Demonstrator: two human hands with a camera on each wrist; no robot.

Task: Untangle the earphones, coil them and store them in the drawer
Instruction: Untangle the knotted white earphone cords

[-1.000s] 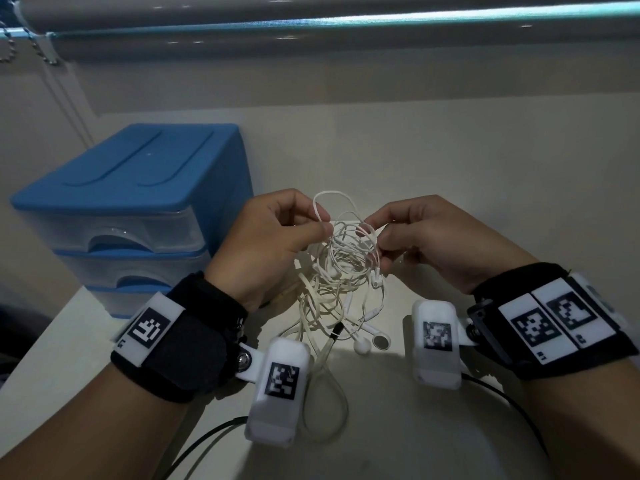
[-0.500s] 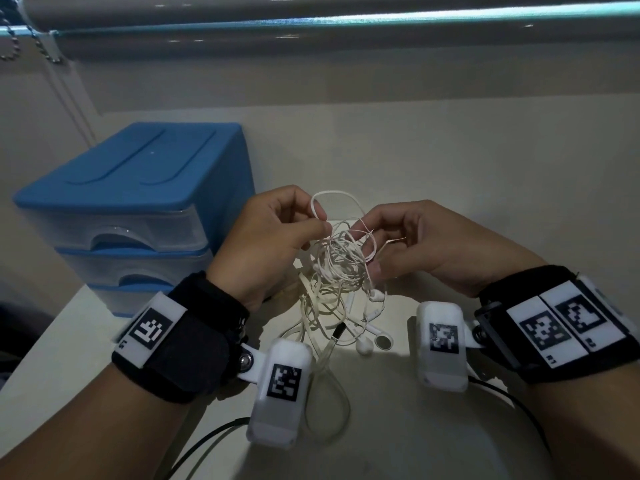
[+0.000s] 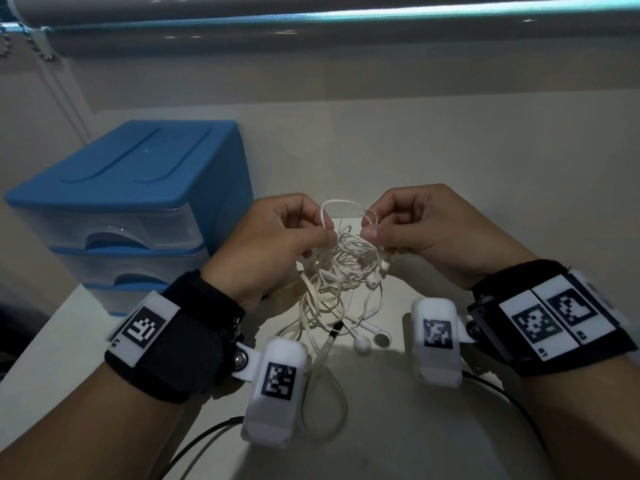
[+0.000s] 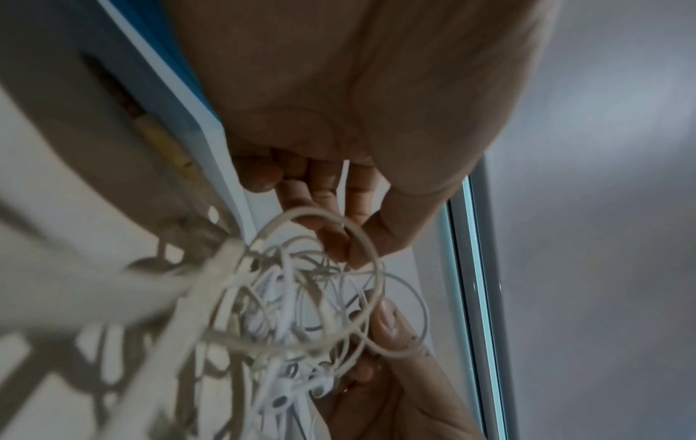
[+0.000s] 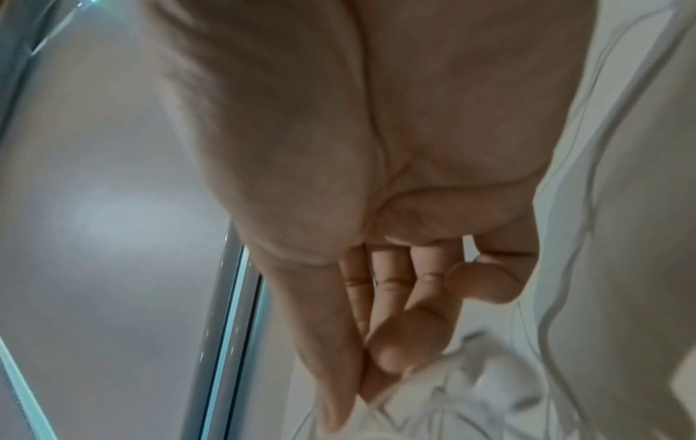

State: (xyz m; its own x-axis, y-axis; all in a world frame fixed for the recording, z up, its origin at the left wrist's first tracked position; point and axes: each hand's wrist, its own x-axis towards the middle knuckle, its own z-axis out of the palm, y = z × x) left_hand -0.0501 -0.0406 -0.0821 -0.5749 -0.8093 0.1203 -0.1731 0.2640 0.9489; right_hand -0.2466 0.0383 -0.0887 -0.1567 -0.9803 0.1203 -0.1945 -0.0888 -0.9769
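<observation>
Both hands (image 3: 277, 244) (image 3: 426, 233) pinch earphones (image 3: 343, 271) — tangled.

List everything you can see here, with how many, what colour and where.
earphones: one tangled bunch, white, held above the table between both hands, its lower loops and earbuds resting on the table
drawer unit: one, blue top with three clear drawers, all closed, at the left of the table
table: one, pale cream, under everything
roller blind: one, grey, along the top, with a bead chain at its left end
wrist bands with cameras: two, black bands with white marked housings, one on each wrist
left hand: one, pinches a loop of the earphones' cord
right hand: one, pinches cord on the other side of the tangle
</observation>
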